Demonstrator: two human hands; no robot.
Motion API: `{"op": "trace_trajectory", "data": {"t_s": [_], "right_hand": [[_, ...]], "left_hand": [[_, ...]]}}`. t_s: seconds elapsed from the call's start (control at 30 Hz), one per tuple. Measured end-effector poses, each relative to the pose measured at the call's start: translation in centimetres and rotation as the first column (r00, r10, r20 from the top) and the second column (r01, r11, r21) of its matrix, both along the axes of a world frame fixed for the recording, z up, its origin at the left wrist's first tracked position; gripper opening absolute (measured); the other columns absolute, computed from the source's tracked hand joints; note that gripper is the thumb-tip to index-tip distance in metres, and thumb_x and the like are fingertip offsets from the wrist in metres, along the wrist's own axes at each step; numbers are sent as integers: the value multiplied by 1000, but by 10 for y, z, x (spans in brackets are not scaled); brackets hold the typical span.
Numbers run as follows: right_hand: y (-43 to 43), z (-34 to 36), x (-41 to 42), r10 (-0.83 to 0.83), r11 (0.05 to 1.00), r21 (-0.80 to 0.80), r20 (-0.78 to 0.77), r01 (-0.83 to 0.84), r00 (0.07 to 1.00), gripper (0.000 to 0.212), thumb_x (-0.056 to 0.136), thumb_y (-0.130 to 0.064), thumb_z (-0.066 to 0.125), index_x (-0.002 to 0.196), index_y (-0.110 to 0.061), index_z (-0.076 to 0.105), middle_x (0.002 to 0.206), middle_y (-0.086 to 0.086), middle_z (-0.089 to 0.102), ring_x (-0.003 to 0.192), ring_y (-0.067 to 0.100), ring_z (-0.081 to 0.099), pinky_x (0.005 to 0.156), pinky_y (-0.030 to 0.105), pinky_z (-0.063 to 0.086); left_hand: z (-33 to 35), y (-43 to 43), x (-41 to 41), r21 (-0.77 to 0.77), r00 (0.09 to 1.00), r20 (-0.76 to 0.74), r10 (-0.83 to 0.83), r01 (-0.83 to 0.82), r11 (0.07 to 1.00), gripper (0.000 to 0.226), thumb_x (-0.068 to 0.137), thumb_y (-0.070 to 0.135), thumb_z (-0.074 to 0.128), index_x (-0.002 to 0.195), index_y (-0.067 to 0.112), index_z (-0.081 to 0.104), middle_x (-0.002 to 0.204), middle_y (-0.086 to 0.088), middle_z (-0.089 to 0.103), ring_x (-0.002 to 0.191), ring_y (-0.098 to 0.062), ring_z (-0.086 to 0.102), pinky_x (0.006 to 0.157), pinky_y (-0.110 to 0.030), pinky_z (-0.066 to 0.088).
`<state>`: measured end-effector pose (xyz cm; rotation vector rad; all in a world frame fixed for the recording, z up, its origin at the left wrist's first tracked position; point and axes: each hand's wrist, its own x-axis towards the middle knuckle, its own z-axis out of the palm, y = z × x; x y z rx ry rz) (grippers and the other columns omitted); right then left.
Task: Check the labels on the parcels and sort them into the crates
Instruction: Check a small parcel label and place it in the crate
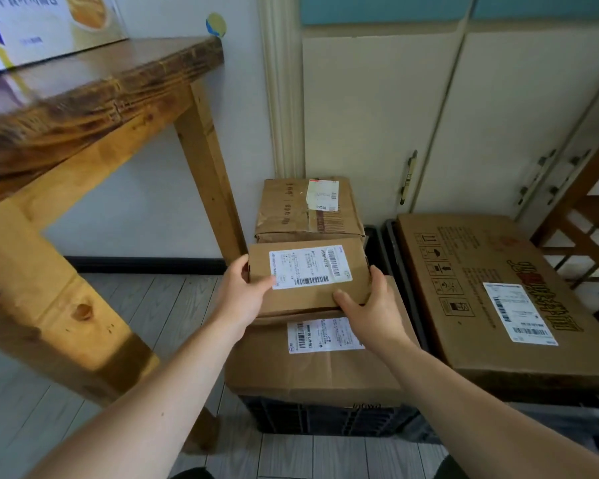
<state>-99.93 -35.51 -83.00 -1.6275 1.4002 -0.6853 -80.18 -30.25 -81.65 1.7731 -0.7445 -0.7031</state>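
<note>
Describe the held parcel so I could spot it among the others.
Find the wooden table on the left; right of its leg, brown parcels sit piled on a black crate. Yours is the small parcel in the middle, white label up. It alone is gripped by the left hand and right hand.

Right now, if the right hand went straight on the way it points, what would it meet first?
The right hand grips the small box, so that lies first in its line. Pushed on together, they would probably reach the worn box behind it; depth is unclear.
</note>
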Motion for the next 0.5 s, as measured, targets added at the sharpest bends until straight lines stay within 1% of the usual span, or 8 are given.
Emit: {"op": "trace_trajectory", "data": {"t_s": [0.07, 0.1, 0.17, 0.27, 0.37, 0.43, 0.5], "right_hand": [[3, -3, 2, 66, 998, 9, -60, -65, 996, 92, 91, -44, 65, 157, -23, 5, 153, -3, 29, 131, 13, 40, 103, 32, 40], [4, -6, 3, 89, 996, 10, -94, -89, 992, 97, 90, -45, 66, 158, -24, 0, 155, -2, 27, 135, 15, 38, 106, 34, 39], [5, -13, 4, 130, 992, 27, -141, -127, 981, 105, 86, -47, 69, 158, -25, -5, 156, 0, 25, 139, 19, 35, 109, 38, 38], [4, -24, 5, 174, 985, 47, -220, -168, 960, 113, 81, -53, 70, 156, -26, -10, 158, 0, 26, 140, 21, 32, 113, 45, 36], [2, -32, 4, 193, 981, 43, -369, -191, 909, 110, 83, -61, 63, 157, -22, -9, 161, 0, 21, 147, 22, 20, 119, 46, 23], [3, -36, 4, 206, 978, 53, -415, -203, 886, 107, 85, -63, 59, 157, -19, -8, 162, 1, 18, 149, 23, 15, 121, 44, 16], [3, -40, 5, 216, 976, 70, -436, -206, 874, 107, 86, -63, 58, 157, -19, -8, 163, 1, 16, 150, 23, 13, 122, 43, 14]], "left_hand": [[-7, 3, 0, 41, 995, 30, -97, 96, 995, 66, 91, 15, 68, 148, 25, 36, 129, 8, 57, 119, -14, 53, 96, -32, 46], [-12, 4, 0, 76, 990, 56, -131, 127, 989, 70, 91, 17, 68, 151, 26, 32, 136, 6, 54, 125, -15, 51, 102, -34, 44], [-20, 5, 1, 163, 977, 121, -175, 154, 974, 77, 91, 23, 67, 154, 27, 23, 145, 5, 47, 134, -18, 44, 110, -42, 39], [-30, 5, 3, 258, 959, 191, -211, 159, 953, 88, 90, 29, 69, 157, 26, 13, 154, 2, 35, 140, -21, 35, 115, -47, 33], [-37, 4, 8, 326, 948, 189, -256, 186, 927, 93, 88, 32, 71, 157, 26, 9, 159, 1, 27, 143, -22, 31, 116, -49, 31], [-41, 4, 9, 363, 943, 184, -276, 196, 911, 92, 88, 30, 71, 157, 24, 10, 160, 0, 25, 144, -23, 29, 117, -48, 29], [-46, 4, 10, 381, 937, 193, -290, 201, 903, 90, 89, 29, 70, 157, 23, 12, 160, -1, 23, 145, -24, 27, 118, -46, 27]]}}
